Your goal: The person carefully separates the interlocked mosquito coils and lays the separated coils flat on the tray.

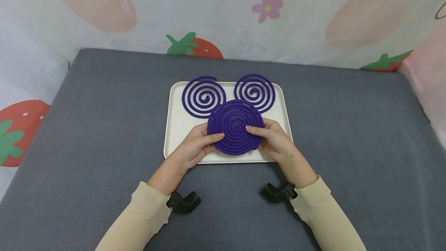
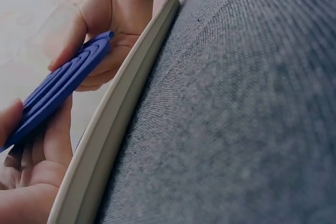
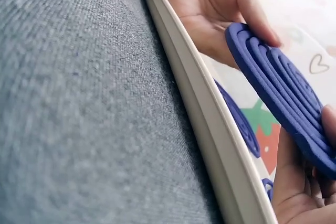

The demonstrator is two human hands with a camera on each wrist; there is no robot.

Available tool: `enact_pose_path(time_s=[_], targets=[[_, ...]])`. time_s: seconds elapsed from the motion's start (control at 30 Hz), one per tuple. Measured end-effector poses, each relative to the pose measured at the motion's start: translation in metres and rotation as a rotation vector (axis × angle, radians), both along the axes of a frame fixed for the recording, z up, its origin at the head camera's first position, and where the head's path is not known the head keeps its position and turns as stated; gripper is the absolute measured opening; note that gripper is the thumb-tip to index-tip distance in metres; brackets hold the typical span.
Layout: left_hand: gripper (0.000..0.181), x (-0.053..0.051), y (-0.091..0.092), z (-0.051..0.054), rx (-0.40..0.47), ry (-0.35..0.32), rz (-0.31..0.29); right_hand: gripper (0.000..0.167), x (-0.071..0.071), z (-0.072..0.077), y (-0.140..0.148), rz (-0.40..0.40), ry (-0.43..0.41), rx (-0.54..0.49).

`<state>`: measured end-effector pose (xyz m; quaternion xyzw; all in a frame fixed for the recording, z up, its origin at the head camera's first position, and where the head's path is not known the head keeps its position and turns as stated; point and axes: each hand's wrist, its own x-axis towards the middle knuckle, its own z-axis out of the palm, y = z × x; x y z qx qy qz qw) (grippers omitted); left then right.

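A purple mosquito coil [image 1: 235, 129], its turns packed close together, is held up over the near part of a white tray [image 1: 177, 136]. My left hand [image 1: 198, 145] grips its left edge, thumb on top and fingers beneath. On the opposite edge my right hand [image 1: 277, 142] grips it the same way. Both wrist views show the mosquito coil [image 2: 68, 80] tilted and raised off the tray. Two looser purple coils, a left one [image 1: 205, 99] and a right one [image 1: 254, 93], lie at the tray's far side, wide gaps between their turns. The held coil partly covers their near edges.
A grey cloth-covered table [image 1: 104, 134] extends around the tray. Behind it hangs a pale curtain [image 1: 237, 30] with strawberry and flower prints. Black wrist bands, left [image 1: 184, 202] and right [image 1: 278, 193], sit at the beige sleeve cuffs.
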<state>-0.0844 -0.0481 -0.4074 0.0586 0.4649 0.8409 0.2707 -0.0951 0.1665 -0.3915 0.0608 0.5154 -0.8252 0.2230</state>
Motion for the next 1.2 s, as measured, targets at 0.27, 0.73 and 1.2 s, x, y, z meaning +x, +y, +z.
enact_pose_path(time_s=[0.27,0.73,1.2], targets=[[0.046,0.0011,0.0017,0.0009,-0.112,-0.014,0.027,0.032,0.0034,0.0022,-0.0031,-0.008,0.072,0.046],[0.052,0.0022,0.001,-0.0008,-0.101,-0.021,0.015,0.032,0.0047,0.0015,-0.0049,-0.005,0.066,0.05],[0.051,0.003,0.0015,0.002,-0.133,-0.013,-0.032,0.032,0.0041,0.0027,-0.003,0.001,0.106,0.028]])
